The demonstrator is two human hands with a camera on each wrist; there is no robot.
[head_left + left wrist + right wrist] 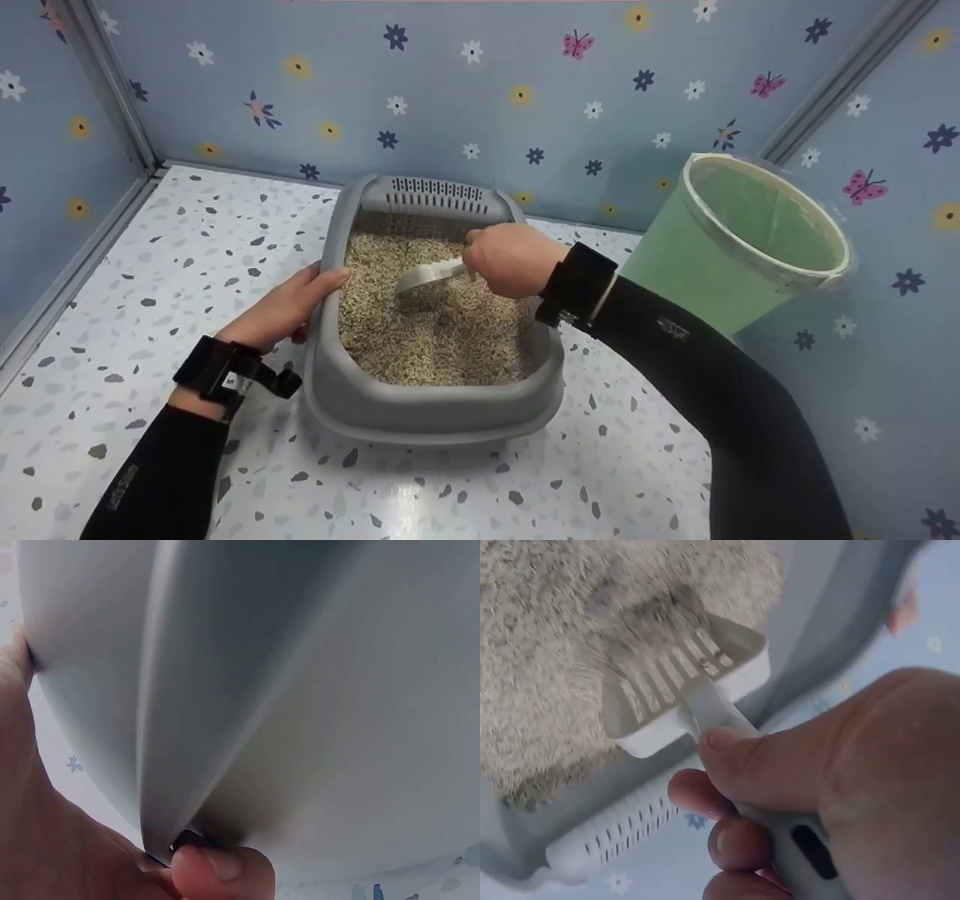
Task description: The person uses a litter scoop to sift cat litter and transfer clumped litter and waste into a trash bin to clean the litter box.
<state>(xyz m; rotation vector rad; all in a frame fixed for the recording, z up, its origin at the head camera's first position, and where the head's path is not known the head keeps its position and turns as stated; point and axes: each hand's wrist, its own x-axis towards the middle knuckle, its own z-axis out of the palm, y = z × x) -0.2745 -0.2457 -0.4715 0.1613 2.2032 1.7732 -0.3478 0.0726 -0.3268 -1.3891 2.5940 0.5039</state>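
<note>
Black sleeves (720, 382), pale lettering (673, 329), black wristbands (583, 274)

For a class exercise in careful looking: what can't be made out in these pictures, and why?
Leading edge of the scoop: right wrist view, covered by litter and blurred.
Some fingers of the left hand: head view, hidden by the tray.
Inside bottom of the green bucket: head view, hidden by its near wall.
Lettering on the right sleeve: head view, too small and blurred.
Full outline of the tray: left wrist view, cut off by the picture's edges.

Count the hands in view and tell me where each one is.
2: the left hand grips the gray tray by its left rim; the right hand is above the tray, holding the white scoop.
</note>
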